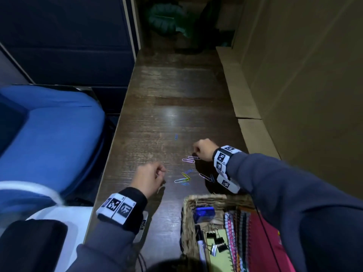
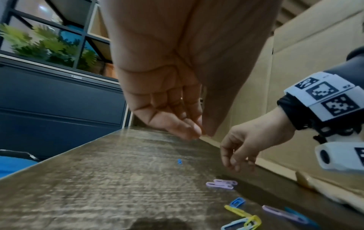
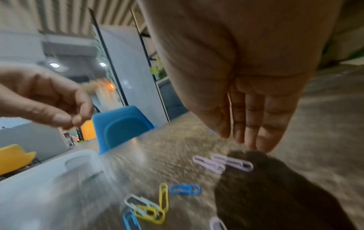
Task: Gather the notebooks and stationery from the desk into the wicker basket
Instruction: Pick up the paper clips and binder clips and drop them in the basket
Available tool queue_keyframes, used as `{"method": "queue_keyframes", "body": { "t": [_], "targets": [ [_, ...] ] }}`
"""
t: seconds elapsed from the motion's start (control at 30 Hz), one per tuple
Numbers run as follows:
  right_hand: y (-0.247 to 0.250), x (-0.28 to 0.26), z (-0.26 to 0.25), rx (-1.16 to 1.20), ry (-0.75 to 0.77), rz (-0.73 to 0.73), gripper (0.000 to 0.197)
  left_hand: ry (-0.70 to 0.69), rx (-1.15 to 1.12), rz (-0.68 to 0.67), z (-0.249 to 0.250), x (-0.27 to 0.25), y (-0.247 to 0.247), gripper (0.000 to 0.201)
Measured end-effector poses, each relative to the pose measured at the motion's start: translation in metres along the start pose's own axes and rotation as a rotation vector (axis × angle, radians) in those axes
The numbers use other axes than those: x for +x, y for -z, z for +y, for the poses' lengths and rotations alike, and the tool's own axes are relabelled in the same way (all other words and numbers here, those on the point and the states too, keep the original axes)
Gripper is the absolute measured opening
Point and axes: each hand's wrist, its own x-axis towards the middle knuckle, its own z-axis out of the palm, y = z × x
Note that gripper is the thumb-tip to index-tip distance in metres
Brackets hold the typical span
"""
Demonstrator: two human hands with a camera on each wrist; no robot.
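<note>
Coloured paper clips lie on the dark wooden desk (image 1: 167,91). A lilac pair (image 1: 190,159) (image 2: 221,183) (image 3: 222,163) sits just under my right hand (image 1: 196,152) (image 2: 236,161) (image 3: 244,140), whose fingers hang loose and hold nothing. A yellow and blue cluster (image 1: 183,178) (image 2: 244,217) (image 3: 149,207) lies between my hands. My left hand (image 1: 163,173) (image 2: 199,132) (image 3: 69,119) hovers with thumb against curled fingertips; whether it holds anything is unclear. The wicker basket (image 1: 188,205), near my right forearm, holds spiral notebooks (image 1: 265,242), binder clips (image 1: 218,242) and a blue box (image 1: 204,213).
One blue clip (image 1: 176,136) (image 2: 179,161) lies farther up the desk. A lilac and a blue clip (image 1: 206,177) sit by my right wrist. Cardboard (image 1: 255,124) lines the desk's right edge. A blue chair (image 1: 49,134) stands left, beside a dark cabinet (image 1: 68,46).
</note>
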Motion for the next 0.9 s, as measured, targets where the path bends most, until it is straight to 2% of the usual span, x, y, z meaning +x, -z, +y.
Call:
{"method": "queue_keyframes", "body": {
  "t": [0.1,0.23,0.47,0.6,0.7,0.8,0.9],
  "targets": [
    [-0.022,0.023,0.005,-0.026,-0.035,-0.051,0.018,0.070,0.034,-0.015,-0.019,0.024,-0.006,0.014],
    [-0.037,0.039,0.011,0.005,-0.036,-0.038,0.031,0.332,0.078,0.032,-0.058,0.031,-0.006,0.010],
    [-0.037,0.053,0.016,-0.002,-0.108,-0.037,0.013,0.580,0.046,-0.006,-0.088,0.016,-0.014,0.012],
    [-0.038,0.055,0.014,-0.036,-0.122,-0.081,0.010,0.609,-0.010,-0.027,-0.089,0.017,-0.024,0.011],
    [-0.029,0.047,0.009,-0.043,-0.100,-0.116,0.012,0.583,0.039,-0.045,-0.088,0.021,-0.033,0.013],
    [-0.002,0.024,-0.002,0.010,-0.060,-0.079,0.015,0.545,0.122,-0.055,-0.087,0.025,-0.038,0.021],
    [0.028,-0.013,-0.008,0.154,0.012,-0.004,0.008,0.511,0.159,-0.073,-0.086,0.024,-0.041,0.018]
  ]
}}
